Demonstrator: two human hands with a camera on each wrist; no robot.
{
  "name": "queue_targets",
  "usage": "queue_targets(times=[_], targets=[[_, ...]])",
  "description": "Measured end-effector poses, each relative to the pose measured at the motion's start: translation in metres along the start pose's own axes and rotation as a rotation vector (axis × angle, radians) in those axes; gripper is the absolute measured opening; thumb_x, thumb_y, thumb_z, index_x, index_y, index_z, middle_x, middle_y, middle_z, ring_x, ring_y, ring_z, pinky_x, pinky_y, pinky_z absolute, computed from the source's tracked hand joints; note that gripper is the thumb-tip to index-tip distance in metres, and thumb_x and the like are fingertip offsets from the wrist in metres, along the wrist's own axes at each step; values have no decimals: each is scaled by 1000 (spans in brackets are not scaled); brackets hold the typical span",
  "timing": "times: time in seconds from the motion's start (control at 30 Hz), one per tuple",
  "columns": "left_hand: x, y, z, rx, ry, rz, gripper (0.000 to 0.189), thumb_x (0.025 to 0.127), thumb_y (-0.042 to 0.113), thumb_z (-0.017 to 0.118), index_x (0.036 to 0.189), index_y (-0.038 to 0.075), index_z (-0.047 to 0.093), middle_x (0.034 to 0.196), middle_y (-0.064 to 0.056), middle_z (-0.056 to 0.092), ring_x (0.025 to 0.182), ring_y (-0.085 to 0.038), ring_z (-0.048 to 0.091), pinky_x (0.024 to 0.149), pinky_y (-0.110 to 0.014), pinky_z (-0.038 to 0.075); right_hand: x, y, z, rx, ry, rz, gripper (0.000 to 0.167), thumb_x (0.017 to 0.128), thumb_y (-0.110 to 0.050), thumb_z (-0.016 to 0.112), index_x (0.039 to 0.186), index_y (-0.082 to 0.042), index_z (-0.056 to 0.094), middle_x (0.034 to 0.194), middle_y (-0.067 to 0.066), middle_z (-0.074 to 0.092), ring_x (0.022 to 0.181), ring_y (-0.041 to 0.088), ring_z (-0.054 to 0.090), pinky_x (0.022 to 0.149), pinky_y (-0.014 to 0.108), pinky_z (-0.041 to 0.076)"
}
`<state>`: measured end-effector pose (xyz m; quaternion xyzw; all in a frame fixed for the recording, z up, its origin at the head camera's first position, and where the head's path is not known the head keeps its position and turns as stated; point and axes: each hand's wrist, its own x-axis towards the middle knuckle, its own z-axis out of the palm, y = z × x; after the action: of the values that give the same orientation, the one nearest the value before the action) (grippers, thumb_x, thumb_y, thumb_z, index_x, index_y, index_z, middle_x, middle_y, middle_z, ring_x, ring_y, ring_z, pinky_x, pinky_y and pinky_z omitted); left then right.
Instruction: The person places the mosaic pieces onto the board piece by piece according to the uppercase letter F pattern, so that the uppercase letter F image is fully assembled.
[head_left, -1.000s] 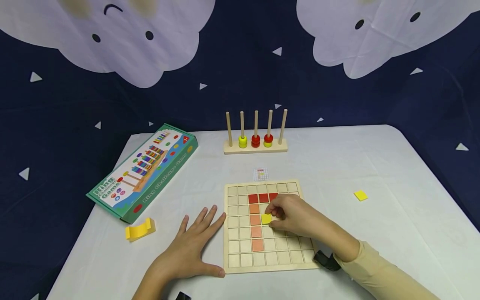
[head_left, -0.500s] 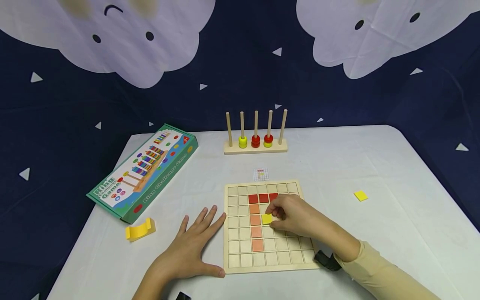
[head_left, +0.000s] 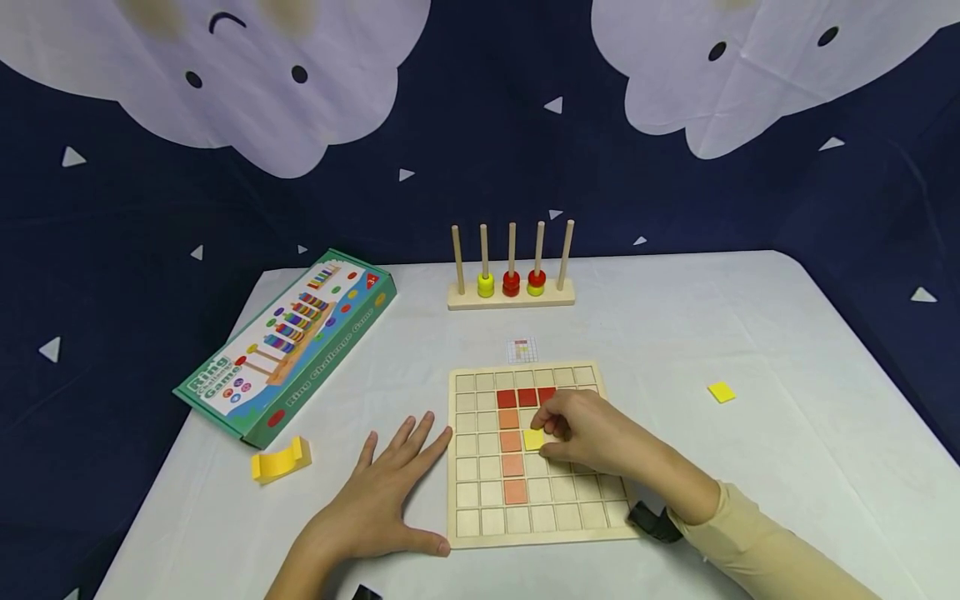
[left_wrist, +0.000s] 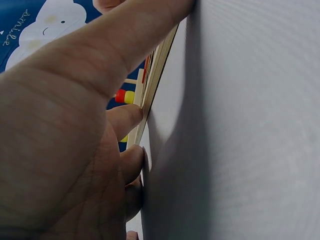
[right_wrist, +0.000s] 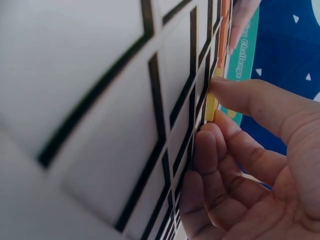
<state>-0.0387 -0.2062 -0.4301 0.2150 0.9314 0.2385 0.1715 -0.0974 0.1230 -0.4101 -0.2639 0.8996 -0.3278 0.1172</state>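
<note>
A yellow square tile (head_left: 533,440) lies on the wooden grid board (head_left: 468,522), beside a column of orange-to-pink tiles (head_left: 510,441). My right hand (head_left: 592,429) reaches over the board and pinches this tile at its edges between thumb and index finger, and the right wrist view shows the yellow tile (right_wrist: 212,106) there nearly edge-on. Above the column runs a row of red tiles (head_left: 527,397), partly covered by that hand. With fingers spread, my left hand (head_left: 378,500) rests on the table, its thumb and index fingertip against the board's left edge.
Behind the board lies a small pattern card (head_left: 522,350), then a peg stand (head_left: 512,300) with red and yellow rings. A green game box (head_left: 288,350) and a yellow curved block (head_left: 281,461) are at left. Another yellow tile (head_left: 722,392) lies at right.
</note>
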Motion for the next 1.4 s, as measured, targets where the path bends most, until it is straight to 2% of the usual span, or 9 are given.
queue_targets(times=[0.47, 0.77, 1.0, 1.17, 1.23, 1.33, 1.4], targets=[[1, -1, 0, 2, 1, 7, 129, 65, 79, 87, 171, 33, 30, 182, 0, 15, 169, -38, 12, 126, -81, 3, 1, 0, -1, 8, -4, 21, 20, 84, -10, 90, 99, -10, 77, 83, -5, 66, 77, 5, 55, 71, 21, 51], [-2, -2, 3, 8, 5, 3, 130, 64, 77, 88, 171, 33, 29, 182, 1, 14, 170, -36, 11, 127, -79, 2, -12, 12, -23, 65, 15, 52, 21, 87, -14, 89, 104, -11, 77, 93, -3, 72, 83, 9, 62, 75, 23, 56], [-1, -3, 4, 14, 8, 6, 131, 64, 78, 88, 171, 34, 28, 182, 2, 14, 170, -36, 11, 127, -80, 2, -32, 38, -54, -37, 109, 83, 26, 87, -19, 89, 110, -13, 78, 99, -5, 75, 88, 10, 66, 79, 30, 59], [0, -2, 4, 9, 6, 2, 131, 64, 79, 88, 171, 34, 28, 182, 1, 14, 170, -37, 11, 127, -80, 1, -53, 60, -82, -103, 173, 136, 27, 89, -14, 87, 114, -13, 78, 109, -2, 78, 95, 17, 70, 84, 36, 61], [0, -2, 3, 10, 7, 5, 130, 64, 79, 87, 171, 33, 29, 182, 0, 15, 169, -38, 12, 127, -80, 1, -62, 72, -93, -109, 191, 167, 28, 90, -14, 86, 116, -14, 78, 113, 0, 78, 97, 17, 71, 85, 34, 61], [-1, -2, 2, 13, 11, 13, 130, 65, 80, 87, 171, 32, 29, 182, -1, 16, 169, -39, 13, 126, -80, 2, -76, 91, -107, -115, 229, 190, 31, 90, -14, 86, 119, -14, 77, 117, 3, 79, 99, 10, 70, 85, 29, 60], [-1, -1, 1, 15, 10, 15, 130, 65, 80, 86, 171, 31, 29, 182, -2, 16, 169, -39, 13, 126, -81, 2, -85, 104, -114, -125, 250, 210, 32, 90, -16, 87, 121, -15, 77, 119, 3, 78, 99, -2, 66, 82, 25, 58]])
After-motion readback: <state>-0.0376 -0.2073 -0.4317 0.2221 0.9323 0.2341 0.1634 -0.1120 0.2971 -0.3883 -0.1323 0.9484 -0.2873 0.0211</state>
